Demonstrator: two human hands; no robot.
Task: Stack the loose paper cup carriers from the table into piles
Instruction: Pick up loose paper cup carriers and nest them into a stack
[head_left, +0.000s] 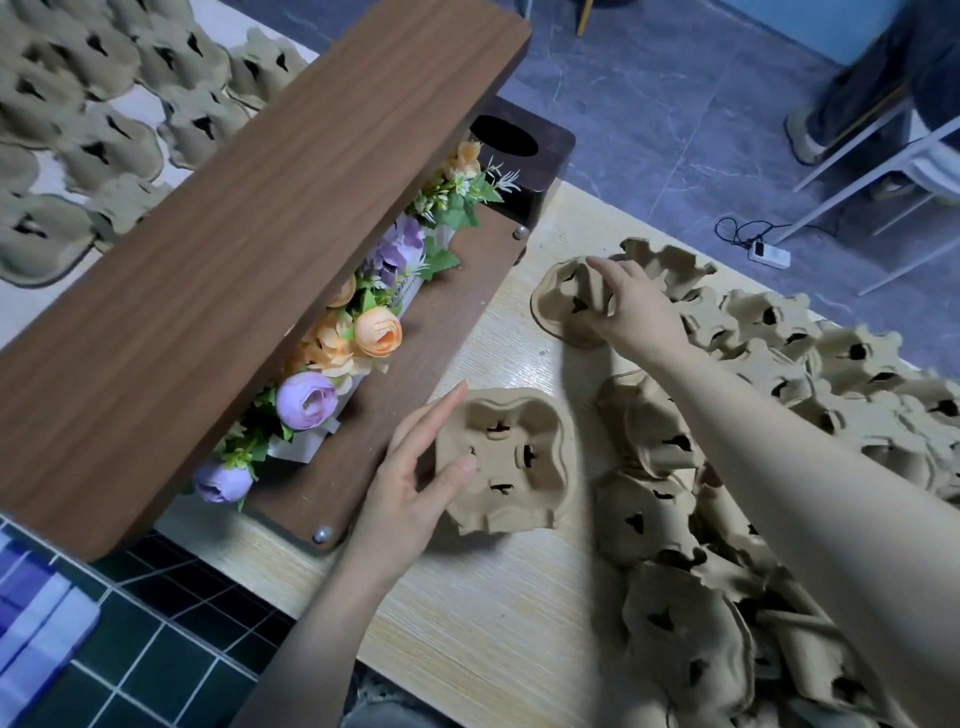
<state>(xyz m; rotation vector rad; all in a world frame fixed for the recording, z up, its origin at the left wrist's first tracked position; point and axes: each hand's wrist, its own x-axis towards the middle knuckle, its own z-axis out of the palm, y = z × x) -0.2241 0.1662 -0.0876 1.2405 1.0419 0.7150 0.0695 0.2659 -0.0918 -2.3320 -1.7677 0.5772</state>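
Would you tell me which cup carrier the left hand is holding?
The carrier alone near the wooden shelf, held by the left hand; the right hand grips another farther away.

Soft, even indoor light falls from above, leaving faint shadows under both arms on the worktop (483, 623). Wide-angle bending curves the frame edges, and the far corners look slightly soft.

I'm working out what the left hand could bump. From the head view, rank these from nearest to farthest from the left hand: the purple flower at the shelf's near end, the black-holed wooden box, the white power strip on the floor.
From the left hand:
1. Purple flower, just to its left under the wooden shelf.
2. Wooden box, at the table's far edge.
3. Power strip, on the floor beyond the table, far right.
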